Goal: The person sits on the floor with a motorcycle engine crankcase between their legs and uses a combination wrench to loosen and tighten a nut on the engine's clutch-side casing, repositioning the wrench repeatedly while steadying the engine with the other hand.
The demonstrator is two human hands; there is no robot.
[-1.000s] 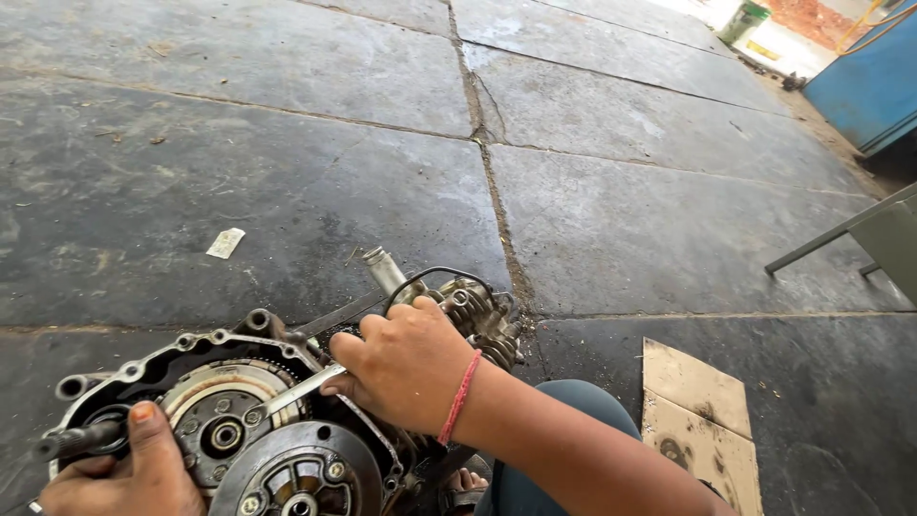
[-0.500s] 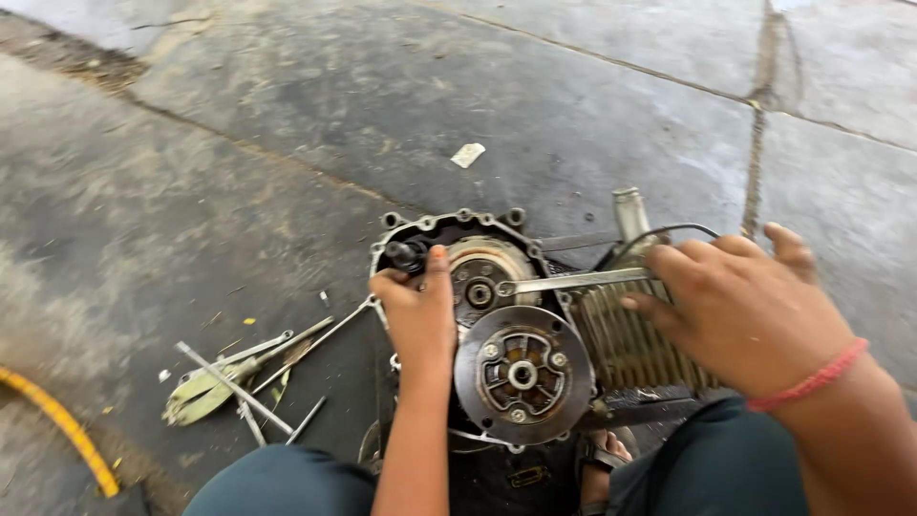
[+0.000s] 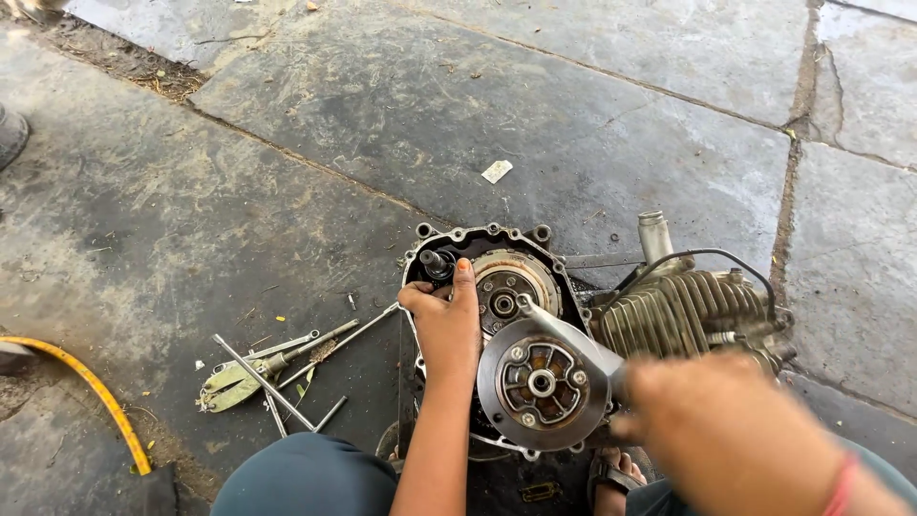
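A small motorcycle engine lies on the stone floor with its side cover off, showing a black crankcase rim, a round clutch and a gear behind it. My left hand rests on the case's left edge, thumb pointing up, holding nothing. My right hand, blurred at the lower right, grips a metal tool whose tip reaches towards the gear.
Several loose hand tools lie on the floor left of the engine. A yellow hose curves at the far left. A white scrap lies behind the engine. My knees frame the bottom edge.
The view has swung left and down across the floor. My right hand has drawn back towards me with the tool. My left hand stays on the case edge.
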